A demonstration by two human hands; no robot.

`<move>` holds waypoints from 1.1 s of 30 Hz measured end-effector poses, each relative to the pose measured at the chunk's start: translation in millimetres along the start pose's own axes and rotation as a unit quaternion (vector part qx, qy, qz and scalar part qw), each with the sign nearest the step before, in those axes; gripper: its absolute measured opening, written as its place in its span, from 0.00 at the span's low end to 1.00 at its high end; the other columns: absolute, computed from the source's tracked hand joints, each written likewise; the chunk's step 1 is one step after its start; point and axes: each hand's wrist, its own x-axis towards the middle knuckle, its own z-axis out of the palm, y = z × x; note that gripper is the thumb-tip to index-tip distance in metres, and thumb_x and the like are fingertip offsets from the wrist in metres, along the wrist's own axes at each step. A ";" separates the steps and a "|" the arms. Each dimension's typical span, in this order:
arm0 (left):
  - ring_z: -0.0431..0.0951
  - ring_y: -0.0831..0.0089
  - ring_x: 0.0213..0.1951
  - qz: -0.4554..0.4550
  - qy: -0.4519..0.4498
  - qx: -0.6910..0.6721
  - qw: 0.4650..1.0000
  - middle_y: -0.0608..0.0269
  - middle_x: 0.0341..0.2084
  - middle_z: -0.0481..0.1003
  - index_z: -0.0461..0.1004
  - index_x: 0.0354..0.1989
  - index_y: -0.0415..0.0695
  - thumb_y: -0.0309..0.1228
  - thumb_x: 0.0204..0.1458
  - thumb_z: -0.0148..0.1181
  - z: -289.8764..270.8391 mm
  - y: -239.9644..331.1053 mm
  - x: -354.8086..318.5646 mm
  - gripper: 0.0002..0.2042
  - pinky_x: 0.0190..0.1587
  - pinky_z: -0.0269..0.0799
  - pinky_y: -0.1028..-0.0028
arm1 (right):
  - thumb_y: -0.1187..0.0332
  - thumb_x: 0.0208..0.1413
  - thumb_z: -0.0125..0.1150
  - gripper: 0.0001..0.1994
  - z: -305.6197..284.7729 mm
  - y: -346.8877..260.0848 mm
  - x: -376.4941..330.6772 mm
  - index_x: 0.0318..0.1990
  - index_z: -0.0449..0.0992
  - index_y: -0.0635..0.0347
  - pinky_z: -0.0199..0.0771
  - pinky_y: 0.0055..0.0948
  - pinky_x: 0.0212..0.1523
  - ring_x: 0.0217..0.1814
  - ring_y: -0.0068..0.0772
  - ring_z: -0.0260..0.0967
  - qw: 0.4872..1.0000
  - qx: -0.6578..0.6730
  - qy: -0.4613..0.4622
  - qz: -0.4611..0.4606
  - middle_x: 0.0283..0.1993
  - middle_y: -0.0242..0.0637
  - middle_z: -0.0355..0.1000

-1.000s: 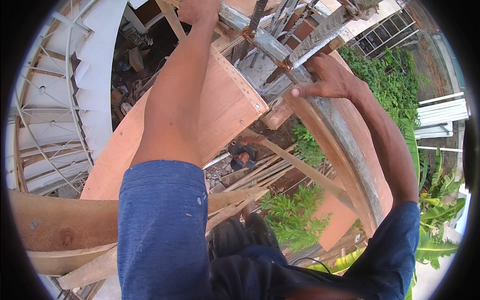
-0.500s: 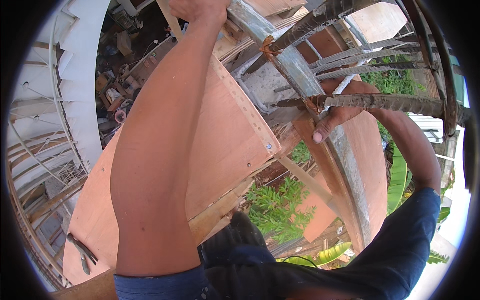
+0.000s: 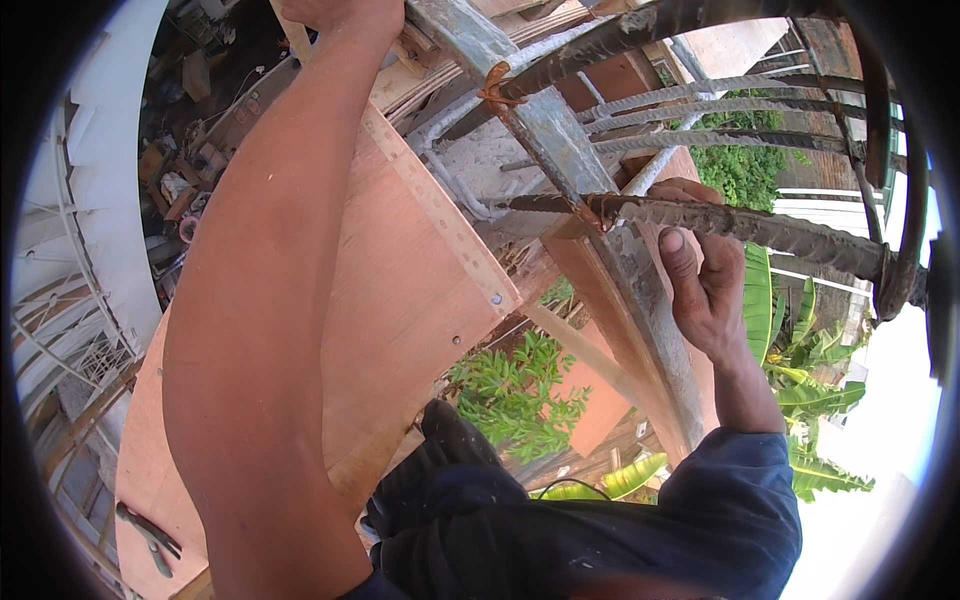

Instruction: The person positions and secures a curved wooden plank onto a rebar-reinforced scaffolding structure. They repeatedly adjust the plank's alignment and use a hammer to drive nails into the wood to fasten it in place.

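Observation:
A long grey, mortar-smeared timber (image 3: 550, 125) slants across the upper middle. Rusty tie wire (image 3: 497, 88) binds it to ribbed steel bars. The nearest rebar (image 3: 760, 228) crosses the timber at another wire tie (image 3: 603, 210). My right hand (image 3: 708, 285) is closed about this rebar, fingers showing above it and thumb below, just right of the timber. At the top edge, my left hand (image 3: 345, 12) is beside the timber's upper end; its fingers are cut off or hidden, so its grip cannot be made out. My left forearm passes over a plywood panel (image 3: 400, 270).
Dark-handled pliers (image 3: 150, 535) lie on the plywood at lower left. More rebars (image 3: 720, 103) and curved stirrups (image 3: 878, 110) crowd the upper right. Through a gap below, leafy plants (image 3: 525, 390) show. A cluttered floor (image 3: 190, 130) lies far down at left.
My right hand has let go of the timber's edge and shifted onto the rebar, its forearm drawn inward. The whole view has slid left; my left hand keeps beside the timber's upper end.

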 end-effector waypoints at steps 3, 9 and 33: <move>0.80 0.45 0.44 -0.008 -0.017 0.005 1.000 0.40 0.39 0.79 0.79 0.40 0.35 0.47 0.40 0.68 -0.7 -2.2 2.5 0.26 0.48 0.75 0.57 | 0.56 0.61 0.58 0.25 25.8 -6.2 -11.6 0.55 0.69 0.71 0.61 0.45 0.58 0.59 0.52 0.60 0.990 -0.120 -0.035 0.072 0.58 0.56 0.64; 0.79 0.46 0.45 -0.009 0.009 0.000 1.000 0.41 0.40 0.79 0.79 0.41 0.35 0.47 0.40 0.67 4.3 -3.2 5.5 0.26 0.49 0.75 0.57 | 0.37 0.55 0.54 0.43 56.0 -0.2 10.0 0.57 0.62 0.77 0.47 0.57 0.65 0.66 0.60 0.53 0.955 -0.279 0.008 -0.095 0.59 0.61 0.61; 0.78 0.53 0.48 -0.180 0.108 -0.313 0.926 0.42 0.45 0.74 0.69 0.50 0.28 0.37 0.63 0.43 -35.5 -3.6 -29.2 0.21 0.42 0.76 0.66 | 0.41 0.57 0.53 0.32 72.7 11.2 25.0 0.58 0.68 0.59 0.56 0.53 0.63 0.61 0.51 0.64 0.944 -0.328 -0.004 -0.032 0.51 0.52 0.69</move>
